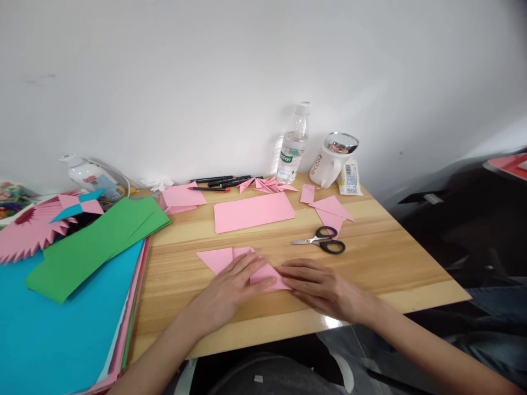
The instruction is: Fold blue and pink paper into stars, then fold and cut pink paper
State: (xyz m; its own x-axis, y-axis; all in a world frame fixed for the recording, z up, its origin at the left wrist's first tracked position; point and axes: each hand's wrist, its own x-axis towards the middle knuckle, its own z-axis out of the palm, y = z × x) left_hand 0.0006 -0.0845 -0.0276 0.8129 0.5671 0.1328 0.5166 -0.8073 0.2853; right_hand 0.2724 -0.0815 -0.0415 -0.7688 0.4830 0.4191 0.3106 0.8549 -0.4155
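Note:
A folded piece of pink paper (217,259) lies on the wooden table near its front edge. Across its middle rests my left hand (236,282), fingers stretched out and pressing it flat. My right hand (315,285) touches the paper's right corner with its fingers extended close together. Parts of the folds are hidden beneath both hands. Just behind my right hand are black-handled scissors (325,239), their blades pointing left. Farther back sits a stack of pink paper rectangles (254,212).
Pink offcuts (331,207), folded pink pieces (269,185) and black pens (218,181) lie toward the wall. A water bottle (293,145) and a white mug (327,164) stand behind. Green strips (94,241) lie over blue paper sheets (61,334) at left.

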